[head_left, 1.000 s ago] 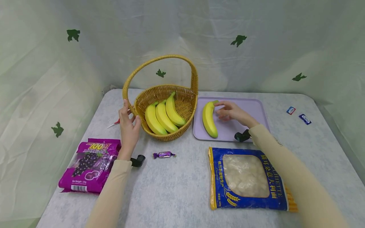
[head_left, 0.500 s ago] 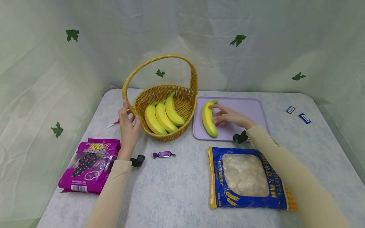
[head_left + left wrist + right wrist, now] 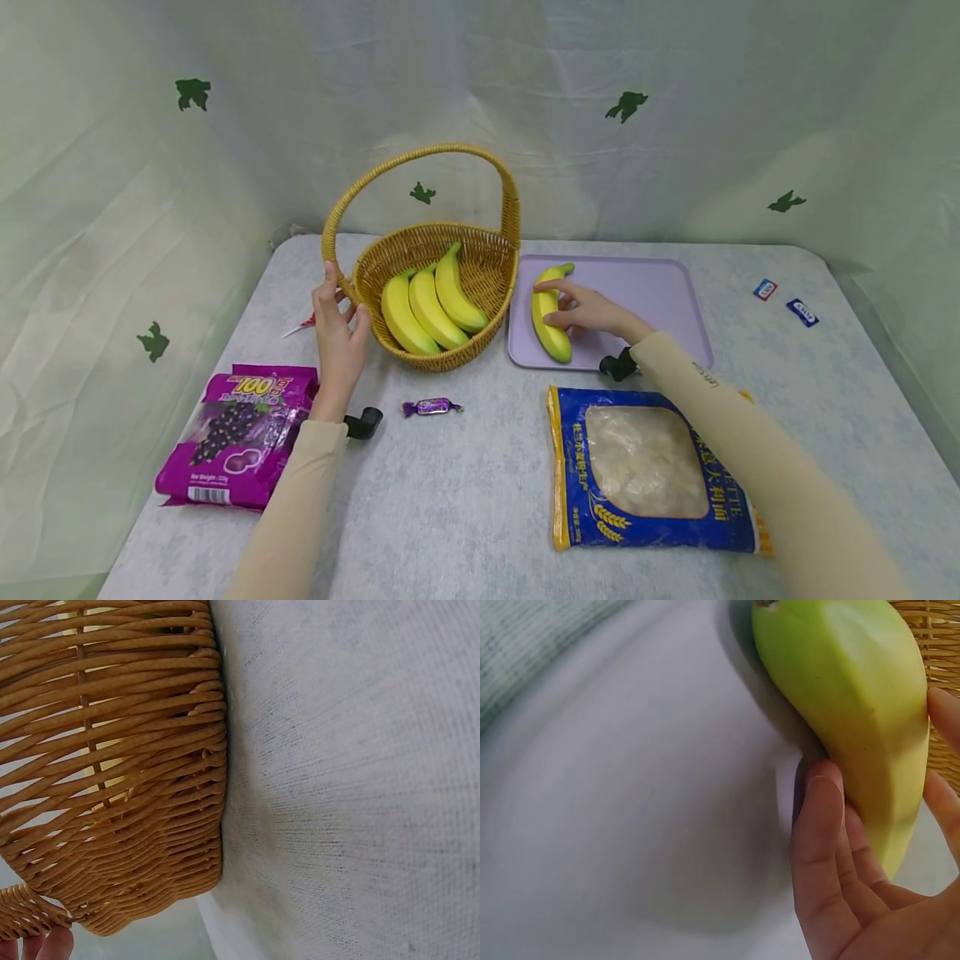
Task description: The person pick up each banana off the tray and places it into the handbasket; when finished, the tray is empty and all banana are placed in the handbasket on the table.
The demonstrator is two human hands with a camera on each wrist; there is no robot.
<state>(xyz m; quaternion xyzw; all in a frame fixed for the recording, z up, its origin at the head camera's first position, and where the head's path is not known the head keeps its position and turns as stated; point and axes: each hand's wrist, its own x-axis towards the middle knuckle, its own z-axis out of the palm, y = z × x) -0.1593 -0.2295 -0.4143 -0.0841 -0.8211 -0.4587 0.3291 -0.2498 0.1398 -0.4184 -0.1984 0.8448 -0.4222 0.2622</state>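
A yellow banana (image 3: 552, 337) with green ends lies on a light purple tray (image 3: 660, 287). My right hand (image 3: 600, 312) holds it across its middle; in the right wrist view, fingers (image 3: 821, 825) are along one side of the banana and others reach its opposite side. A wicker basket (image 3: 487, 275) with a tall arched handle stands to the left, holding 3 bananas (image 3: 431, 308). My left hand (image 3: 341, 342) grips the basket at the left foot of its handle; the left wrist view catches only the fingertips (image 3: 56, 945) there, beside the woven wall.
A purple candy bag (image 3: 240, 433) lies at the left, by my left forearm. One wrapped purple candy (image 3: 432, 407) is in front of the basket. A blue pasta bag (image 3: 645, 467) lies partly under my right forearm in view. Two small wrapped sweets (image 3: 783, 302) are far right.
My right hand has moved left from the banana's stem end to its middle, and its fingers now take hold of it. The left hand and basket have stayed put.
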